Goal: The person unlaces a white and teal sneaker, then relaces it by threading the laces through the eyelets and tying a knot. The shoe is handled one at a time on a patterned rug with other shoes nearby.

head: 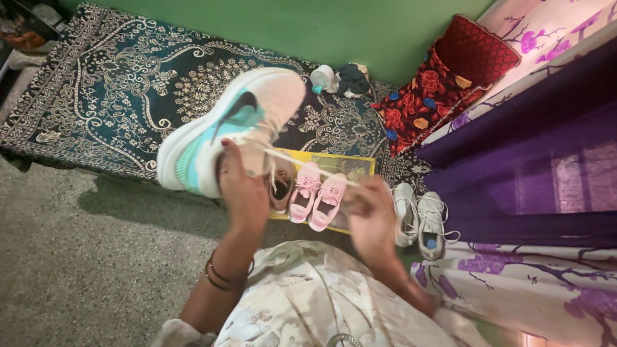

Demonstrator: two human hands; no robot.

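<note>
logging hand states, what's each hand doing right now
Left hand: closed on white and turquoise sports shoe.
Right hand: pinching the shoe's white lace, pulled taut.

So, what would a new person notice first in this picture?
First, the big white and turquoise sports shoe, held up at the centre by the left hand, while the right hand pulls its white lace tight. Below it, a small pair of pink shoes stands on a yellow board, and a white pair of sneakers sits to their right.
</note>
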